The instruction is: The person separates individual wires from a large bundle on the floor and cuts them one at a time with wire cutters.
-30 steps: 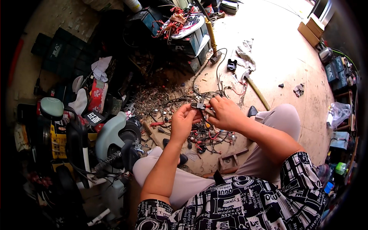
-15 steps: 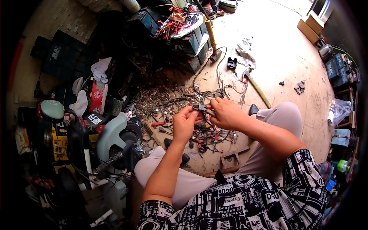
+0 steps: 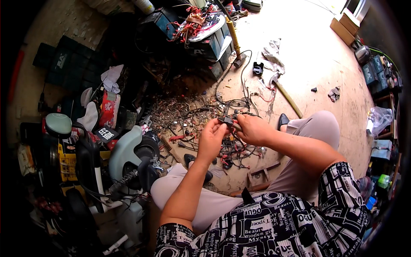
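Note:
My left hand (image 3: 209, 139) is closed, with thumb and fingertips pinched on a small dark piece (image 3: 226, 121), perhaps a plug or cable end; its exact kind is too small to tell. Closed around a tool that looks like pliers (image 3: 236, 126), my right hand (image 3: 253, 129) meets the left in front of me; the fingers hide most of its handles. Both hands are held above a tangle of black and red cables (image 3: 235, 150) on the floor between my legs.
Small scrap (image 3: 175, 109) is heaped beyond my hands. A hammer (image 3: 287, 99) lies on the floor to the right. Batteries (image 3: 205, 49) bear a pile of red wires (image 3: 195, 23). Scooter parts (image 3: 124, 150) crowd my left side, and a metal bracket (image 3: 259, 175) lies close to me.
Both hands have shifted slightly to the right. The dark piece and the tool between them have turned a little, and my left fingers sit closer to the right hand.

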Tool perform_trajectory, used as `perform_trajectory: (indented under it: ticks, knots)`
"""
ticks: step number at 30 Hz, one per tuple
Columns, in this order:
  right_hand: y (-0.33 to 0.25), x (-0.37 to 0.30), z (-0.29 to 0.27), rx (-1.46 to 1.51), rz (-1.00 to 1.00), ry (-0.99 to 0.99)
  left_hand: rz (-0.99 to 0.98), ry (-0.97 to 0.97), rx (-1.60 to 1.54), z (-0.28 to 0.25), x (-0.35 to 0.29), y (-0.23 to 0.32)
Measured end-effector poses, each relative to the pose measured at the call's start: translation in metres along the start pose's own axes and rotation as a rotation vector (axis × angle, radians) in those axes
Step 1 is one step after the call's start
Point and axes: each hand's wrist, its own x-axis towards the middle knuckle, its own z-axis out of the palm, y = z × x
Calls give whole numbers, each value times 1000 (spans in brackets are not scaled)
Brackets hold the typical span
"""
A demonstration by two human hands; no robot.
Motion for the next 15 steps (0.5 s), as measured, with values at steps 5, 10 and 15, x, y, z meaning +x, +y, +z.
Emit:
perform_trajectory:
  ticks: [5,10,15]
  knots:
    - [5,0,5,-11,-33,16,38,-33,90,-1,-3,-6]
    - [6,-4,1,4,-47,15,110,10,316,-9,-7,0]
    - [-1,-14,-11,-34,-48,-150,200,-47,753,-22,-16,12]
